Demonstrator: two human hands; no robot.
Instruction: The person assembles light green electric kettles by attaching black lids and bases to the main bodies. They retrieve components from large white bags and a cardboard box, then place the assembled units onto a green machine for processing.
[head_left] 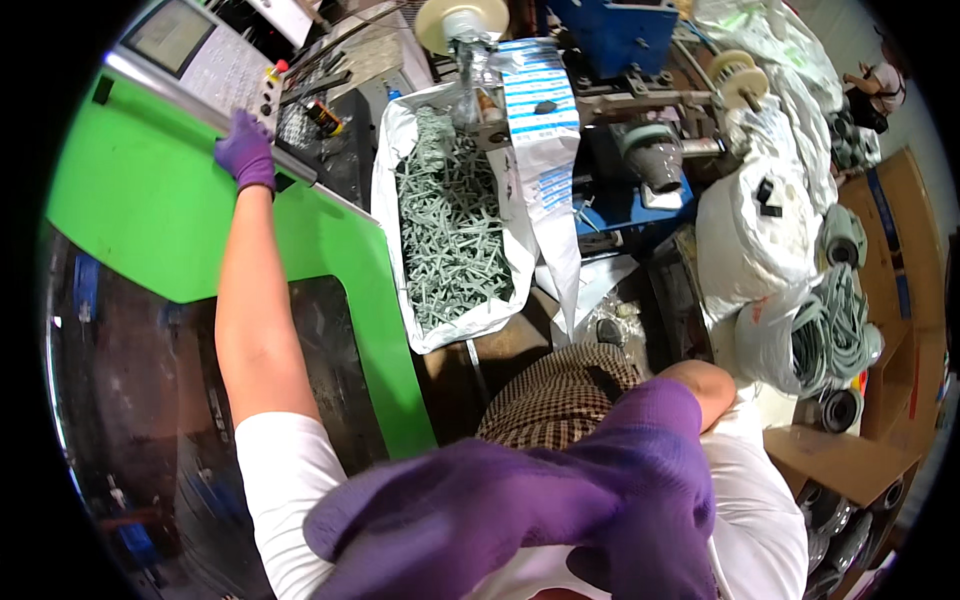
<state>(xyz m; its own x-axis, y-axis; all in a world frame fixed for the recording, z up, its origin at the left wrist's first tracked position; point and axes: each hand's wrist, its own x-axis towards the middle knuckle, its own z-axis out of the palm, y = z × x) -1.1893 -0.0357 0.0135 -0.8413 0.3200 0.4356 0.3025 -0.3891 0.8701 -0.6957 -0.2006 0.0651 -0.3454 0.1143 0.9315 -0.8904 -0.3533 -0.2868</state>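
My left hand [246,152], in a purple glove, reaches out to the lower edge of a grey control panel [205,85] on a green machine [140,190]. Its thumb and fingers are apart and rest by the panel's buttons, close to a red knob [281,66]. My right hand [540,500], also gloved in purple, is raised very near the camera and fills the lower middle. The fingers look spread, though blurred and partly cut off by the lower edge; nothing shows in them. Ahead of me stands a white bag [415,338] full of small grey-green cross-shaped plastic pieces [450,230].
Behind the bag are a reel [430,25] and a blue machine [620,35]. White sacks [750,240], coiled grey-green strips [835,320] and cardboard boxes [905,250] line the right. A dark machine window [150,400] lies at left. Another person [880,85] is at the far right.
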